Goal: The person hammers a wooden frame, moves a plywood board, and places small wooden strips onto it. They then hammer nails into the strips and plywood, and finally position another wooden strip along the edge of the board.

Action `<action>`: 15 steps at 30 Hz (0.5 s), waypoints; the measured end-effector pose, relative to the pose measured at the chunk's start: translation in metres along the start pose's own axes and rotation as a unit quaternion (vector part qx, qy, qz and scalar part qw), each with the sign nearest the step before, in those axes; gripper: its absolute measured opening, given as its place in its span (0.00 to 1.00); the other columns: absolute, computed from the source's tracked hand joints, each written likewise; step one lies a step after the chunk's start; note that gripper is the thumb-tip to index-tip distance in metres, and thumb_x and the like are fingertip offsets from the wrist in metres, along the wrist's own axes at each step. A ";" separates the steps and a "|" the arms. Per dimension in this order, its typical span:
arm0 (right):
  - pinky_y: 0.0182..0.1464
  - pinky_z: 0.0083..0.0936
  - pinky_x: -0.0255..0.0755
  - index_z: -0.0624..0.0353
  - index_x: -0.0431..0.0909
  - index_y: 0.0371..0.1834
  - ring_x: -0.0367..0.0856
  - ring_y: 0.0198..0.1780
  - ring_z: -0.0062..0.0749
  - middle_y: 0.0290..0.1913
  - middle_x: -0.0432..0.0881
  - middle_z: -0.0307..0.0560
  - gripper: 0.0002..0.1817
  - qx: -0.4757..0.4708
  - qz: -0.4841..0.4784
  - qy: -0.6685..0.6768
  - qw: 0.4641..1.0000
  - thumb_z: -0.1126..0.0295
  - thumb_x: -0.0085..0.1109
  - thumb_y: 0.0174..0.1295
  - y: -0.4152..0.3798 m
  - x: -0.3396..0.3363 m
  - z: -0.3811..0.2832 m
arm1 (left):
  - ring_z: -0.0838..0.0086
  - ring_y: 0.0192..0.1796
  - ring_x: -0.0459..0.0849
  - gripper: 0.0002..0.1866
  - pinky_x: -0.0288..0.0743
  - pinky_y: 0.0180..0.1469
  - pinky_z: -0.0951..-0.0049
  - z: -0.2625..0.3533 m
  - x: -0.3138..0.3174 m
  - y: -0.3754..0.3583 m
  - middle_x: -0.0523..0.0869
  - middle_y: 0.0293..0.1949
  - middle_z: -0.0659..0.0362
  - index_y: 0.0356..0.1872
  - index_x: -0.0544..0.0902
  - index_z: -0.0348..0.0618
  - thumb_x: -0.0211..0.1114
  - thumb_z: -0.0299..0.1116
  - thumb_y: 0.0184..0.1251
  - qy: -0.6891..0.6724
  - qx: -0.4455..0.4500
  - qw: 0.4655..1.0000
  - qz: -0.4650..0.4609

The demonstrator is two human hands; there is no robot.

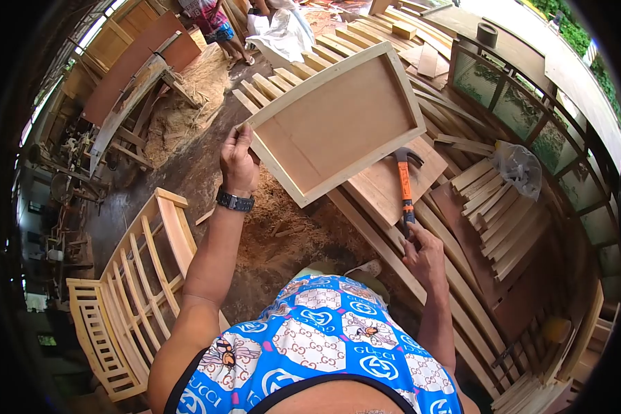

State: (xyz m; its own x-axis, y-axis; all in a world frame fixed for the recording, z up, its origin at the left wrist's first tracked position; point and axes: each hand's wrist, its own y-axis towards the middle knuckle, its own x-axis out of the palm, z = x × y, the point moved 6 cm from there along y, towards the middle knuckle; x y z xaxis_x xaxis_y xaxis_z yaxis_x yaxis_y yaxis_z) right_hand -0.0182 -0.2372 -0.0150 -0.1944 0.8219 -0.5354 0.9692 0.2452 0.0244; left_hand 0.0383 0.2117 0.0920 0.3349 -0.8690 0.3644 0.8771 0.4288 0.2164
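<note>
A shallow wooden frame with a flat panel (334, 127) is held up, tilted, in front of me. My left hand (239, 162) grips its left corner, fingers closed on the edge, with a dark watch (234, 200) on the wrist below. To the right, my right hand (424, 255) is closed round the lower end of the handle of a hammer (405, 183). The hammer points away from me, its orange and black handle over a wooden board (386, 190). Its metal head is close to the frame's lower right edge; whether they touch I cannot tell.
Slatted wooden furniture (134, 276) stands at the left. Stacked slats (497, 214) and a clear plastic bag (517, 165) lie at the right, long boards beneath. Sawdust (276, 224) covers the floor ahead. Another person (217, 24) stands at the top left.
</note>
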 end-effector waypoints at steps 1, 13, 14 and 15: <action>0.36 0.32 0.78 0.65 0.84 0.61 0.83 0.30 0.38 0.32 0.83 0.52 0.23 -0.018 -0.003 -0.002 1.000 0.74 0.72 0.61 0.002 0.006 0.001 | 0.72 0.50 0.84 0.11 0.78 0.56 0.69 -0.006 -0.003 -0.012 0.86 0.47 0.60 0.55 0.81 0.40 0.62 0.35 0.82 -0.008 -0.023 0.999 0.038; 0.63 0.34 0.79 0.68 0.69 0.74 0.83 0.62 0.34 0.63 0.83 0.52 0.41 0.161 -0.022 0.656 0.737 0.56 0.77 0.64 -0.077 0.093 0.032 | 0.58 0.67 0.80 0.24 0.74 0.71 0.52 -0.191 -0.011 -0.209 0.81 0.67 0.49 0.71 0.74 0.40 0.59 0.41 0.83 -0.144 -0.399 0.905 0.005; 0.63 0.34 0.79 0.68 0.69 0.74 0.83 0.62 0.34 0.63 0.83 0.52 0.41 0.164 -0.023 0.653 0.739 0.56 0.77 0.64 -0.090 0.093 0.033 | 0.58 0.67 0.80 0.24 0.74 0.71 0.52 -0.199 -0.015 -0.227 0.81 0.67 0.49 0.71 0.74 0.40 0.59 0.41 0.83 -0.148 -0.400 0.904 0.008; 0.64 0.34 0.79 0.69 0.71 0.72 0.83 0.62 0.34 0.62 0.83 0.52 0.39 0.181 0.016 0.611 0.771 0.58 0.77 0.64 -0.108 0.083 0.035 | 0.60 0.64 0.82 0.20 0.77 0.69 0.54 -0.207 -0.018 -0.242 0.83 0.63 0.50 0.67 0.75 0.40 0.60 0.39 0.82 -0.112 -0.384 0.916 -0.019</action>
State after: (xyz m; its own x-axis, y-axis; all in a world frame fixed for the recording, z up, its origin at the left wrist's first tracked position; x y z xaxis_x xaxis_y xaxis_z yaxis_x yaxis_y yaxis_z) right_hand -0.1340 -0.2141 -0.0917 0.0470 0.7499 0.6599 0.9116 0.2378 -0.3352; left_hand -0.1083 0.0724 -0.1545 0.2957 -0.7705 0.5648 0.8992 0.0247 -0.4369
